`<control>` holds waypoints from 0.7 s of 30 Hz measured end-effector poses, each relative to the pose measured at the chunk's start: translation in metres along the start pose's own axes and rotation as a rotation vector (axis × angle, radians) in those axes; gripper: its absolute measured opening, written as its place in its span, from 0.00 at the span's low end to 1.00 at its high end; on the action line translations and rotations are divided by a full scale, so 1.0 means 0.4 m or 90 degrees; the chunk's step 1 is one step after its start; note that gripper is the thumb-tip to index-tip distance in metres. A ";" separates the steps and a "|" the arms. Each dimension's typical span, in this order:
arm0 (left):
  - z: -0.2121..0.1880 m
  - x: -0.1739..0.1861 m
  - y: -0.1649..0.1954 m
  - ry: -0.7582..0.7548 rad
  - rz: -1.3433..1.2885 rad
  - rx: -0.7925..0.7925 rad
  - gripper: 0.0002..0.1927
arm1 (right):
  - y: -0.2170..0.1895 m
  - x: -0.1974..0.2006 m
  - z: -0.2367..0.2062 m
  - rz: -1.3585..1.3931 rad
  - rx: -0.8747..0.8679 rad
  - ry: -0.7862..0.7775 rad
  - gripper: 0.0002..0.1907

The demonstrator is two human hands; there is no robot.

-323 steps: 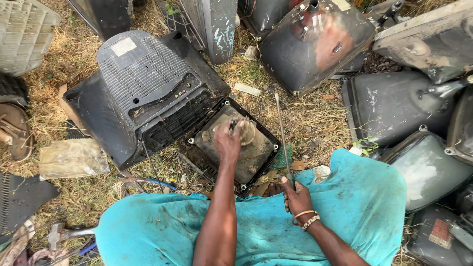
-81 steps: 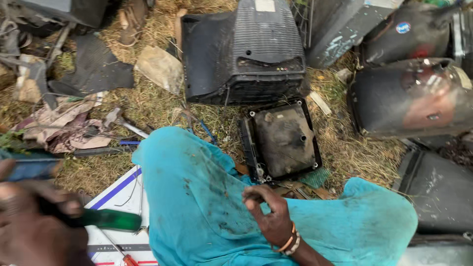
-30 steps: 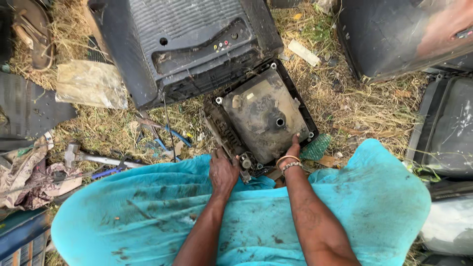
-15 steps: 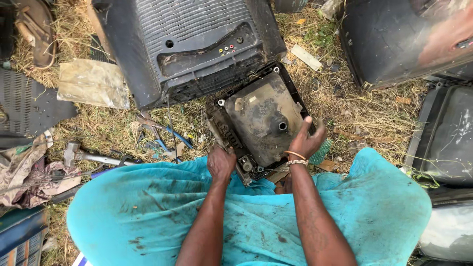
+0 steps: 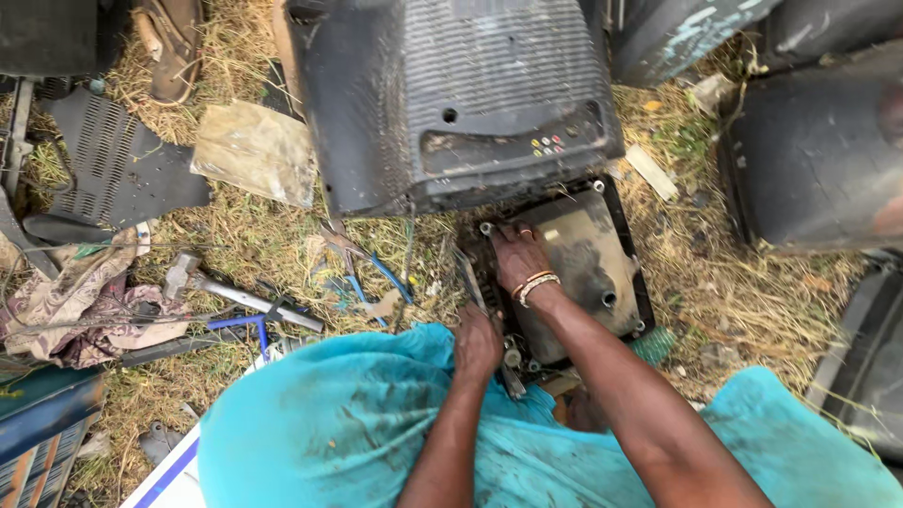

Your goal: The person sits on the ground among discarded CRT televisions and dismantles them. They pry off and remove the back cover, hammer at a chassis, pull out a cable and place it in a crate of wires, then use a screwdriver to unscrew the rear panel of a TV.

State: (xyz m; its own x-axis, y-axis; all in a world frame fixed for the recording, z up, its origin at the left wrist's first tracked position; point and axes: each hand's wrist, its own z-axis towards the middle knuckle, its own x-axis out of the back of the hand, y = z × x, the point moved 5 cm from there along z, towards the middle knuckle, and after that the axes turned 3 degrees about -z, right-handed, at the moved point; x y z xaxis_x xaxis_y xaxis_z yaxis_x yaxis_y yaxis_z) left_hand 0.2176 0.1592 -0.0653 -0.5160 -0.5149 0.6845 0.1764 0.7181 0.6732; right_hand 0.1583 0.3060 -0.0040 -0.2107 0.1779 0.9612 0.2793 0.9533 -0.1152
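Item: small dark tube-set chassis [image 5: 574, 273], face down on dry grass [image 5: 743, 301] at centre frame, just below a large grey television casing [image 5: 451, 103] in the upper centre. Left hand [image 5: 478, 343]: closed in a fist at the chassis's lower left corner, apparently around a slim tool whose metal shaft [image 5: 468, 280] runs along the left edge; the grip itself is hidden by the knuckles. Right hand [image 5: 520, 256]: open, fingers spread flat on the upper left of the chassis back, beaded bracelets at the wrist, pressing rather than grasping. Nearby: hammer [image 5: 240, 299] and blue-handled pliers [image 5: 367, 273] on the grass to the left; teal cloth [image 5: 339, 433] over the lap below. Risk, as judged: the tool could slip off the corner and jab the bracing hand; the unclamped chassis could shift on loose grass.
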 end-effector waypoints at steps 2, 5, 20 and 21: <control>-0.004 -0.004 -0.007 -0.049 -0.042 0.057 0.27 | -0.003 0.000 0.044 -0.100 0.000 0.016 0.29; -0.010 -0.007 -0.014 -0.092 -0.072 0.117 0.27 | 0.008 -0.032 0.082 -0.041 -0.062 -0.066 0.25; -0.012 -0.033 -0.042 -0.109 -0.083 0.133 0.24 | 0.004 -0.035 0.099 -0.071 -0.161 0.035 0.16; -0.011 -0.034 -0.041 -0.108 -0.079 0.136 0.24 | 0.006 -0.035 0.092 -0.062 -0.159 0.010 0.17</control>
State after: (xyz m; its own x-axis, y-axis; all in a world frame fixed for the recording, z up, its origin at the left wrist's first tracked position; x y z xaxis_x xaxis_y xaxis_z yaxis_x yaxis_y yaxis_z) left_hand 0.2252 0.1522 -0.0845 -0.6579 -0.5324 0.5326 -0.0680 0.7463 0.6621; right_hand 0.1276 0.3149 -0.0272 -0.2334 0.0824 0.9689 0.4808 0.8758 0.0413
